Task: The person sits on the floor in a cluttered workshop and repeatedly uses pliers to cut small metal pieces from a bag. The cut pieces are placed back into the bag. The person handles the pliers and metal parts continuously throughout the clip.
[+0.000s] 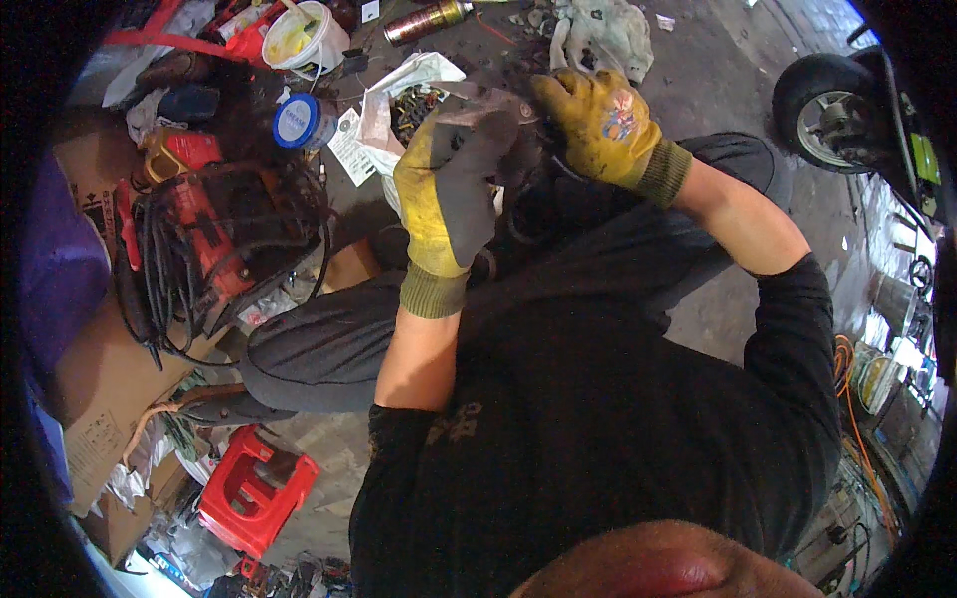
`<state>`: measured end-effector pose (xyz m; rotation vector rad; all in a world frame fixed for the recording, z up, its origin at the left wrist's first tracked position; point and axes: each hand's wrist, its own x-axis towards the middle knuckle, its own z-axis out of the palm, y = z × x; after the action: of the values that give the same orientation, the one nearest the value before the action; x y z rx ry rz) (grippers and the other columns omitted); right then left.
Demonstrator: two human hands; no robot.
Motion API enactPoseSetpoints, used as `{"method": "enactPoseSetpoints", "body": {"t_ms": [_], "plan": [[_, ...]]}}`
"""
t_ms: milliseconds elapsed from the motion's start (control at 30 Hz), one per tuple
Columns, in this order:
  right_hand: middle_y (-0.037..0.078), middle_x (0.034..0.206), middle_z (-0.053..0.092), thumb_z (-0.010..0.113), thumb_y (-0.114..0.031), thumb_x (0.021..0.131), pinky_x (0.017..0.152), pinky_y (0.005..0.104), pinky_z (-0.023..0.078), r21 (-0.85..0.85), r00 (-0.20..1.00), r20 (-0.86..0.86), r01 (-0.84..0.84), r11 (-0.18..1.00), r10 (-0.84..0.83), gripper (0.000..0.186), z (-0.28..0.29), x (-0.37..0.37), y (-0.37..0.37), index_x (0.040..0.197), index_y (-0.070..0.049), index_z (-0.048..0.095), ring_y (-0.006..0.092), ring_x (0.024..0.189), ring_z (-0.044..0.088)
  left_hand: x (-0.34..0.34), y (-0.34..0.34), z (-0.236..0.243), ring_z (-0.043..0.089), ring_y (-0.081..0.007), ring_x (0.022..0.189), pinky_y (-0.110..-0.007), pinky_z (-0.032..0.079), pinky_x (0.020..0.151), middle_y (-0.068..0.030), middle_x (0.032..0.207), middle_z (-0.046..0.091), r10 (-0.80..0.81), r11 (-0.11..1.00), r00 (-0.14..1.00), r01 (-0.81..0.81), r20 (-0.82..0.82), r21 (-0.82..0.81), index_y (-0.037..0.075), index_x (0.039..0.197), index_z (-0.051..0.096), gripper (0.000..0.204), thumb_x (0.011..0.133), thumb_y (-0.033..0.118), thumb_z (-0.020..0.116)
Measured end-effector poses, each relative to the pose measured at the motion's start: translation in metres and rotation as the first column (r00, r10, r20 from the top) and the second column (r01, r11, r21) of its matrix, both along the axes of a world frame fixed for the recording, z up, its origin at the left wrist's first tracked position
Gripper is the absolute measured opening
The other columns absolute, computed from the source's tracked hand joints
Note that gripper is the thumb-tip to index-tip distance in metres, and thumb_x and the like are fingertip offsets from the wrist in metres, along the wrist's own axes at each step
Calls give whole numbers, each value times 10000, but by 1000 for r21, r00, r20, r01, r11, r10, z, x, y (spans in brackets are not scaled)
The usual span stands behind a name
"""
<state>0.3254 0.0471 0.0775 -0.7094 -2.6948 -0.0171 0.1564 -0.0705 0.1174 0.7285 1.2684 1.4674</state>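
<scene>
My left hand [449,184], in a yellow work glove with a grey palm, is raised in front of me with its fingers closed round a dark, greasy metal part [518,135]. The part's exact kind cannot be told. Just right of it, my right hand [605,130] wears a matching, heavily soiled yellow glove. Its fingers are curled at the part's right side, and what they pinch is hidden. Behind my left hand lies an open white bag [419,70] holding many small dark and brass-coloured pieces [411,110].
Left of the bag stand a blue-lidded tub [297,122] and a white bucket [304,40]. A spray can [427,22] and grey rag [603,35] lie beyond. A red machine with black cables [214,234], a red stool [257,493] and a wheel [832,115] surround me.
</scene>
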Motion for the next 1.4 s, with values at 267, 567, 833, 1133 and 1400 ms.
{"method": "enactPoseSetpoints", "body": {"t_ms": [267, 567, 833, 1133, 1400], "plan": [[136, 1070, 664, 660, -346, 876, 720, 444, 517, 97, 999, -24, -47, 994, 49, 460, 14, -6, 1, 1255, -94, 596, 297, 896, 689, -11, -2, 6, 695, -157, 700, -278, 532, 530, -100, 927, 738, -63, 978, 997, 72, 49, -197, 4, 1190, 685, 258, 940, 67, 699], [150, 1075, 669, 645, -308, 871, 705, 427, 523, 194, 988, 157, -45, 980, 14, 457, 19, -12, 5, 1280, -110, 601, 305, 887, 698, -10, 4, -18, 717, -138, 839, -268, 565, 680, -81, 957, 746, 9, 998, 984, -19, -176, -55, 0, 1141, 696, 245, 906, 70, 701], [120, 926, 690, 656, -319, 870, 679, 436, 527, 70, 995, 87, -55, 996, 48, 387, 12, -6, 11, 1213, -145, 610, 289, 788, 703, -13, 9, -21, 656, -120, 687, -264, 511, 555, -81, 879, 722, -28, 997, 988, 17, -149, -73, 15, 1143, 694, 243, 936, 136, 733], [146, 981, 694, 656, -378, 886, 709, 481, 547, -57, 998, 59, -34, 998, 38, 448, 10, 2, 7, 1233, -105, 584, 331, 861, 704, -18, 9, -11, 704, -154, 874, -254, 548, 690, -77, 1024, 741, -57, 998, 961, 63, -272, 13, 15, 1211, 682, 309, 910, 64, 734], [151, 1006, 684, 679, -349, 871, 722, 467, 546, 14, 999, -5, -39, 999, 39, 475, 8, -4, 6, 1251, -80, 581, 326, 897, 701, -10, 1, -7, 713, -161, 925, -266, 568, 766, -64, 1024, 750, 13, 997, 977, -28, -211, -67, 8, 1186, 709, 252, 938, 45, 687]]}}
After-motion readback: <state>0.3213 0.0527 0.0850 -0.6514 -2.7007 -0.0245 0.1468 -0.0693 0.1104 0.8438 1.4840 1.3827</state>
